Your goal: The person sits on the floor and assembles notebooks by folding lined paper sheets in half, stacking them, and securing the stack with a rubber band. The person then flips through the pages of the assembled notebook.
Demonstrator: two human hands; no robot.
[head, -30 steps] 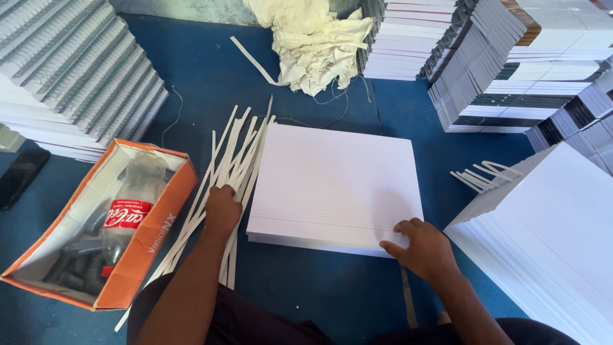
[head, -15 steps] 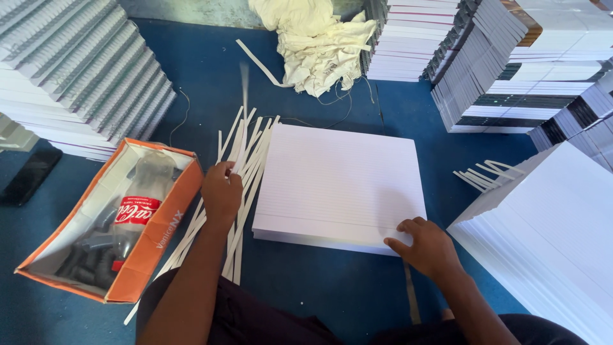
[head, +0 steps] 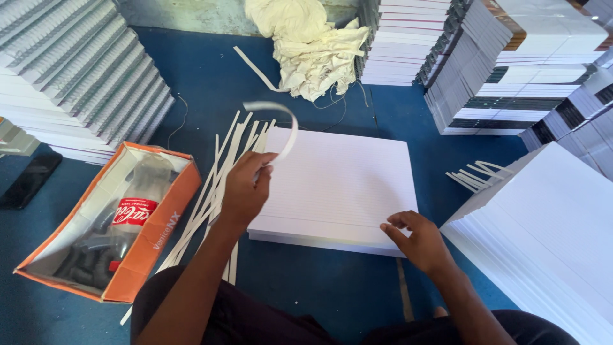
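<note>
Blue floor covering [head: 211,76], walled in by stacked ruled booklets [head: 76,76].
Left hand [head: 246,188], formerly flat on loose white strips [head: 220,172], now raised, pinching one curling white strip [head: 281,124]. Right hand [head: 418,239] half-curled, empty, at near right corner of central ruled paper stack [head: 338,182]. Orange box [head: 150,243] left; crumpled cloth [head: 313,45] far.

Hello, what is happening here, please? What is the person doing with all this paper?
A person sits on a blue floor among stacks of notebooks. The left hand holds up a white paper strip, which curls over a pile of similar strips lying on the floor. The right hand rests its fingers on the near edge of a stack of lined white sheets. To the left lies an orange bag with a plastic bottle inside.
</note>
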